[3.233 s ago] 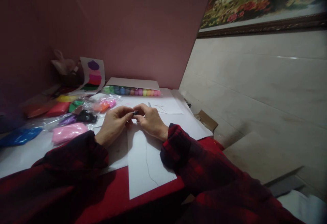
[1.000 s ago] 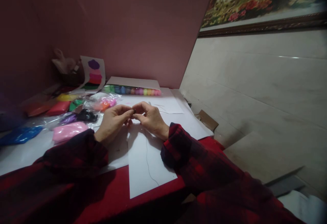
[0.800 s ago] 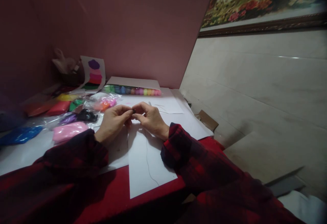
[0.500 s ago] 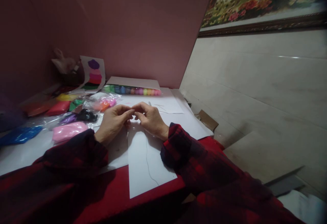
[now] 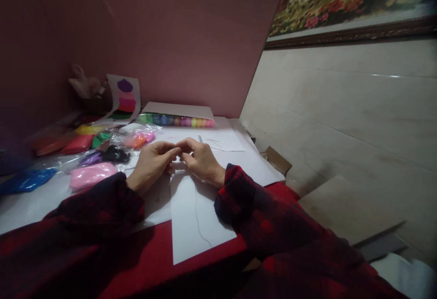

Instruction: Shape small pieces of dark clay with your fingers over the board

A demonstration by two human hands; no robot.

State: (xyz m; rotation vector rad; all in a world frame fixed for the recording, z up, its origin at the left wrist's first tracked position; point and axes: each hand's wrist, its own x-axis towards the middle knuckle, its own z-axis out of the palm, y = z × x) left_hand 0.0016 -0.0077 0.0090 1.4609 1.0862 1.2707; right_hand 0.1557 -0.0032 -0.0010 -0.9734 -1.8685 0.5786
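Note:
My left hand (image 5: 152,162) and my right hand (image 5: 201,160) meet above a white sheet of paper (image 5: 186,235), fingertips touching. Both are closed in a pinch; whatever lies between the fingers is too small or too hidden to make out. A thin curved line (image 5: 198,217) is drawn down the sheet below them. Left of my left hand lies a pink packet (image 5: 93,174) that looks like modelling clay, with a black packet (image 5: 116,154) just behind it.
Further left are a blue packet (image 5: 29,180), a red packet (image 5: 78,144) and other coloured packets. Behind my hands is a box of coloured pieces (image 5: 184,120). A propped card (image 5: 133,89) bears coloured shapes. Red cloth (image 5: 153,249) covers the table's front edge.
Both hands stay in nearly the same place. The fingertips have shifted slightly against each other; the things on the table have not moved.

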